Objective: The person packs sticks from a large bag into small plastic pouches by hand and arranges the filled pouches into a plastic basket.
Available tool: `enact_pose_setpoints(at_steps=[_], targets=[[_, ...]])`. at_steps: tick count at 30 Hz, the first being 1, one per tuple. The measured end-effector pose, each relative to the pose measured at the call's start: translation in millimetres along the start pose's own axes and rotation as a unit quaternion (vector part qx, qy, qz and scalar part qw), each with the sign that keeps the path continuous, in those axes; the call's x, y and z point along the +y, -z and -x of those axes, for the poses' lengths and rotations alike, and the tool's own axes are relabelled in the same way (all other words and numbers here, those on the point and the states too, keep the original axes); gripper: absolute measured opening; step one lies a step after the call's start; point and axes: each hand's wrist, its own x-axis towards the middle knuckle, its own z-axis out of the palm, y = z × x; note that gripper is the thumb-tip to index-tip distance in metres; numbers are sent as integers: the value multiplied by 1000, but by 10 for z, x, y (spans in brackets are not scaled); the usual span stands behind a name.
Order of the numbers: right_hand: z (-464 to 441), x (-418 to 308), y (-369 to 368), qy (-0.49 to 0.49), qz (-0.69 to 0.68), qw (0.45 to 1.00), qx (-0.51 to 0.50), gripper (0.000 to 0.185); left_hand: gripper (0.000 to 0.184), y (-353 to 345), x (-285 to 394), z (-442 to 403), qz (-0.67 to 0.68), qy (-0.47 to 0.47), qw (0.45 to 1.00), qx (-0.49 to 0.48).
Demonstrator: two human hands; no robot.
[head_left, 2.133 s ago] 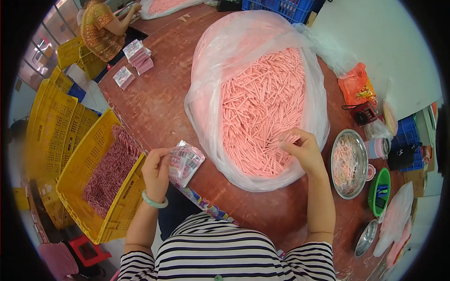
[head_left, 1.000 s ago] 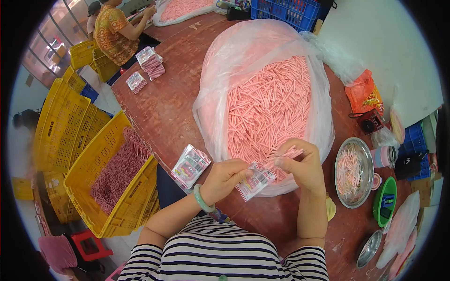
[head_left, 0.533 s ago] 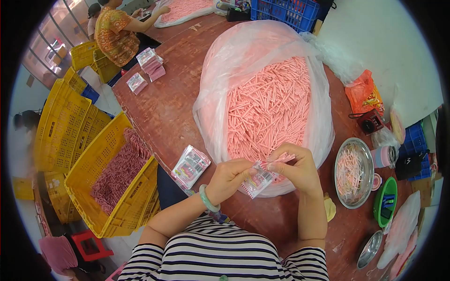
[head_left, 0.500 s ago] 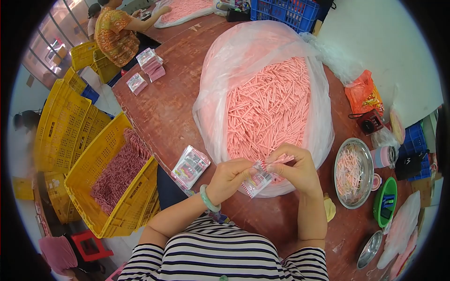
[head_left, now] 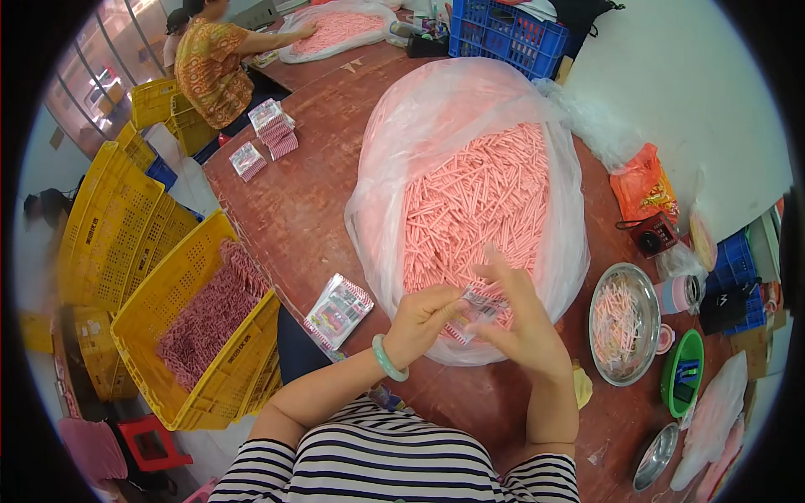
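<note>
My left hand (head_left: pixel 426 320) pinches a small clear printed packet (head_left: pixel 478 310) with striped edges at the front of a big plastic bag (head_left: pixel 369 193). Thin pink sticks (head_left: pixel 478 201) fill that bag in a loose heap. Close on the packet's right side is my right hand (head_left: pixel 530 331), its fingers spread and slightly blurred, the thumb by the packet's lower part. I see no stick between those fingers. Left of my left hand lies a stack of similar packets (head_left: pixel 339 312) on the red-brown table (head_left: pixel 293 197).
A yellow crate (head_left: pixel 138 339) of darker pink pieces stands at the table's left edge. To the right are a metal bowl (head_left: pixel 644 352) of sticks, a green basket (head_left: pixel 683 373) and a cup (head_left: pixel 679 295). A co-worker (head_left: pixel 210 71) sits at the far left near more packets (head_left: pixel 272 126).
My right hand has let go of the pink sticks it held at the packet's opening, and its fingers have spread. My left hand keeps the packet. The co-worker's arm now reaches into the far pile.
</note>
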Motion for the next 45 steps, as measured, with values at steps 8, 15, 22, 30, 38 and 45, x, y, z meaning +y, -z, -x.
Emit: enact_pose_setpoints(at_steps=[8,15,22,30,38,45], targets=[[41,-101,108,-170,-59,983,43,80,20,-20,106,-38,101,77,992,0],[-32,38,36,-129,-158,978,53,75,23,282,267,-80,167,185,966,-64],[-349,-139,-404,-70,-141,983,-92,77,24,776,453,97,-71,47,991,-105],[-667,-188,-606,-142,-151,978,26,69,16,2977,771,759,-463,-54,868,173],[-480,382,-555,-235,-16,963,128,60,15,5480,-1496,1332,-651,268,651,286],[-381,362,-577,-315,31,930,187,36,15,5706,-2510,1244,-657,321,602,321]])
